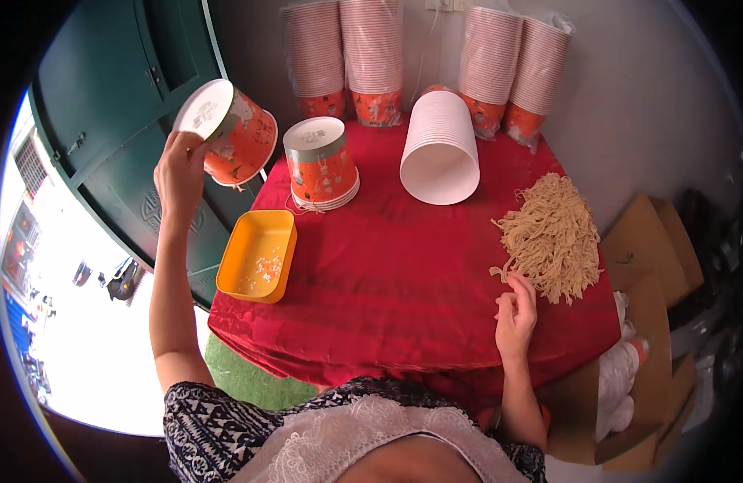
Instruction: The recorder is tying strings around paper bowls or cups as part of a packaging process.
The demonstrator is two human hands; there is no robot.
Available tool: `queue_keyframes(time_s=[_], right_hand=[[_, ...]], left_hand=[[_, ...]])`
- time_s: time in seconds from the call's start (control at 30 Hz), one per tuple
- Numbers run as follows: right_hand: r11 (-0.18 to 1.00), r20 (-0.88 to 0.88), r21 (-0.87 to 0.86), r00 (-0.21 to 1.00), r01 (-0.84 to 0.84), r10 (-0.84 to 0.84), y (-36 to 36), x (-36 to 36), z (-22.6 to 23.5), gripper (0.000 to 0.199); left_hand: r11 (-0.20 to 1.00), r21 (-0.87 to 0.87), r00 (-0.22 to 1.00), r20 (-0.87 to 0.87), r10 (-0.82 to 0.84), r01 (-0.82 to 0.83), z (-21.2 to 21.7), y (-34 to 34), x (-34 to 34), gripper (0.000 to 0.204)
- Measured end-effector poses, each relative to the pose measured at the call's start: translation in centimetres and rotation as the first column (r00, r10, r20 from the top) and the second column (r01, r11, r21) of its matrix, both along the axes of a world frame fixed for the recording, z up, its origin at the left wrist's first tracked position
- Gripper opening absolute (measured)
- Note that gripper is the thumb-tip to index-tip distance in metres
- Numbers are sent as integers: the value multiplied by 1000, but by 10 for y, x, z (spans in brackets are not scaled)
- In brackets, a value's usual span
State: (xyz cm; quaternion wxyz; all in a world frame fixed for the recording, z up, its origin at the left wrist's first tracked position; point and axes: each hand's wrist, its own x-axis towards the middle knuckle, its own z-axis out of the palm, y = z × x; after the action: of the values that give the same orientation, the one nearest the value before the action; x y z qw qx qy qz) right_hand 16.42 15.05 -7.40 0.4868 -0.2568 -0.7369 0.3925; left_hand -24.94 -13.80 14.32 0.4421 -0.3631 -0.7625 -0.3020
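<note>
My left hand (181, 173) is raised at the left, closed on the base rim of an orange printed paper bucket (247, 137). The bucket is tilted, its white base up, and a short bit of string shows at its lower rim. Right of it, a short stack of similar buckets (323, 165) stands upside down on the red table, with string at its foot. My right hand (516, 318) is at the near edge of a heap of tan strings (553, 237), its fingertips pinching a loose strand there.
A yellow tray (287, 258) with small white and orange bits stands at the table's left. A white-mouthed bucket stack (441, 153) lies on its side at the middle back. Tall wrapped stacks (374, 64) line the wall. Cardboard boxes (653, 322) are at the right, a green door (130, 121) at the left.
</note>
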Motion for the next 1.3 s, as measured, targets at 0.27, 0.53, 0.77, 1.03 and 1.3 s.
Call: queue_keyframes(time_s=[0.27, 0.53, 0.77, 1.03, 1.3], right_hand=[[998, 21, -66, 1000, 6, -5, -1, 2, -4, 20], [995, 36, -102, 999, 4, 0, -4, 3, -1, 16], [998, 79, -69, 997, -12, 17, -3, 3, -1, 16], [999, 76, -42, 997, -28, 32, -5, 2, 0, 16], [999, 91, -29, 995, -29, 32, -4, 5, -2, 16]], left_hand=[[997, 56, 942, 329, -71, 56, -18, 54, -69, 18], [983, -99, 962, 243, -128, 156, -23, 108, -42, 15], [958, -236, 975, 185, -123, 166, -40, 131, -34, 12], [936, -316, 974, 209, -90, 154, -41, 138, -29, 11], [876, -440, 964, 253, -87, 195, -38, 142, -33, 11]])
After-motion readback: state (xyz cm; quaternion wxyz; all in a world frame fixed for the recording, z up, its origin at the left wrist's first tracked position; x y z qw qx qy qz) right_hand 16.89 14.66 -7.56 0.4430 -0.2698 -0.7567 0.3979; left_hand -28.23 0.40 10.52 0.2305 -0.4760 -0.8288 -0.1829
